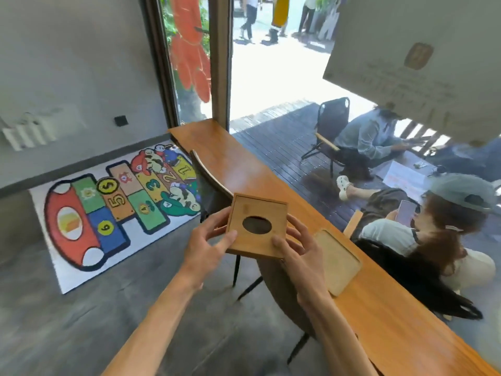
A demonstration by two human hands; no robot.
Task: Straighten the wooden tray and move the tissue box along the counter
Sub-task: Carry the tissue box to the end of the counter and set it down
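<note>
A grey-walled room with a grey floor meets a long wooden counter that runs along a big window; beyond the glass lies a dark slatted deck where people sit, and bright pavement further out. At the far left, on the floor against the wall, lies a colourful hopscotch rug with numbered squares and cartoon figures. Next to it, tucked against the counter's near edge, stands a chair with a curved wooden backrest and thin dark legs.

Moving right, the left hand grips the left side of the wooden tissue box, thumb pressed on its top near the front left corner and fingers curled along the side. The box is square and flat, its top showing an oval opening; the inside of that opening looks dark, and whether any tissue sits within cannot be told. The box is tilted slightly toward the camera and overlaps the counter's near edge; whether it is touching the wood or held just above it is unclear.

The right hand clasps the box's right side, thumb on the top near the front right corner, fingers spread along the far edge. Just beside this hand, to the right, the wooden tray lies flat on the counter, a shallow rounded rectangle with a raised rim, holding nothing. It sits skewed, its long sides at an angle to the counter's edge.
</note>
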